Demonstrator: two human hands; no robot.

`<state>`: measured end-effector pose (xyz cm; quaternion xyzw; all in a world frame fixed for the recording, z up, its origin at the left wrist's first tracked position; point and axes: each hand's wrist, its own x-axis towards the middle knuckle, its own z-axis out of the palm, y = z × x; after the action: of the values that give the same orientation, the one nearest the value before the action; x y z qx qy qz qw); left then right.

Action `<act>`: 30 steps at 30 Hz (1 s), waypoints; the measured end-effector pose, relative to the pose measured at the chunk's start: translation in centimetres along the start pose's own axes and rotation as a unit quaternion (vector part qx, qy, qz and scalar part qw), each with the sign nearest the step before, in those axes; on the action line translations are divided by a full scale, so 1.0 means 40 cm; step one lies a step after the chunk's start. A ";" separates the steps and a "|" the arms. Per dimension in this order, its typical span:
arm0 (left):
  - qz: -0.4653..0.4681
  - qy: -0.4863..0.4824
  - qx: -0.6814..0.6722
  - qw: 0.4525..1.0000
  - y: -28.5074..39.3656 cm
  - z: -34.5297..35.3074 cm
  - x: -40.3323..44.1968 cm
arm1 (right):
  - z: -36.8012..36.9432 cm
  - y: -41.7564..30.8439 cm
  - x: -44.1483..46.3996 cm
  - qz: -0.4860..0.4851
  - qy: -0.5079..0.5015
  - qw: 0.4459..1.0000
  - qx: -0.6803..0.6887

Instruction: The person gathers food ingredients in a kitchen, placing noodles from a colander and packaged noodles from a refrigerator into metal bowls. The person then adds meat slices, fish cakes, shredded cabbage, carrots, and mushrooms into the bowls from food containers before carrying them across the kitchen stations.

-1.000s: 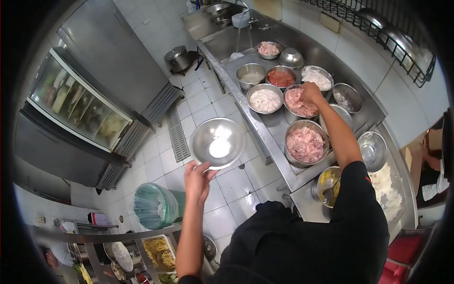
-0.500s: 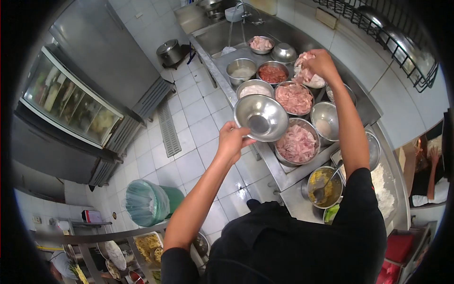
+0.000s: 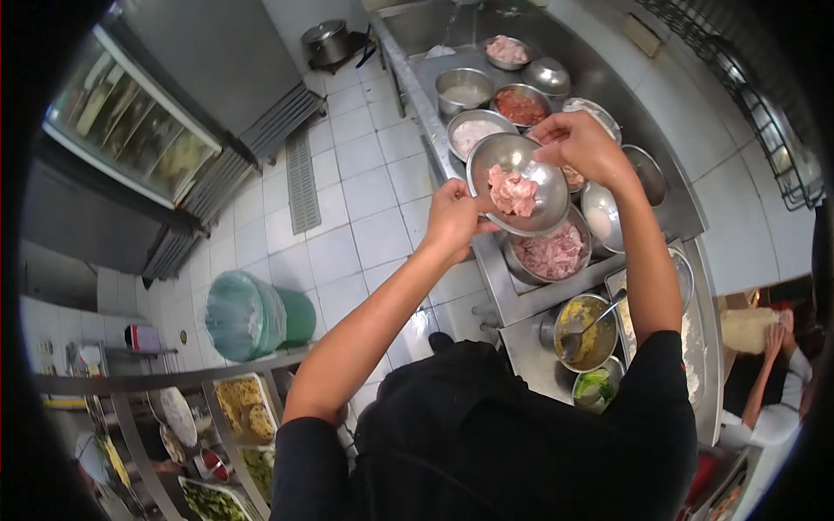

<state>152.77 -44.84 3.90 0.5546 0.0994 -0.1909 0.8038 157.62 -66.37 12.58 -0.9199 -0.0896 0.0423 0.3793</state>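
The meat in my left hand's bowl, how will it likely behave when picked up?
The meat will probably be floppy, as it lies in a soft, uneven heap. It may be slippery, since it looks raw and moist. It could also come apart, its outline being ragged.

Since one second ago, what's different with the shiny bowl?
The left hand still holds the shiny bowl but moved it rightward, near the right hand. The right hand picked up pink meat and let it go inside. The green bin stayed put.
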 end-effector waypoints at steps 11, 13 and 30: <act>0.090 0.184 0.011 0.979 -0.077 -0.319 -0.284 | 0.154 -0.086 0.010 -0.124 -0.031 0.989 0.075; 0.093 0.255 -0.004 0.962 -0.147 -0.417 -0.380 | 0.220 -0.102 0.023 -0.097 -0.052 0.990 0.089; 0.100 0.769 -0.184 0.604 -0.768 -0.479 -2.009 | 1.281 -0.516 -0.484 -0.219 -0.525 0.820 0.058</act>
<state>68.03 -20.81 0.51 0.3439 0.6577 0.4104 0.5299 128.43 -20.42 -8.97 -0.6904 -0.4723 0.4400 0.3266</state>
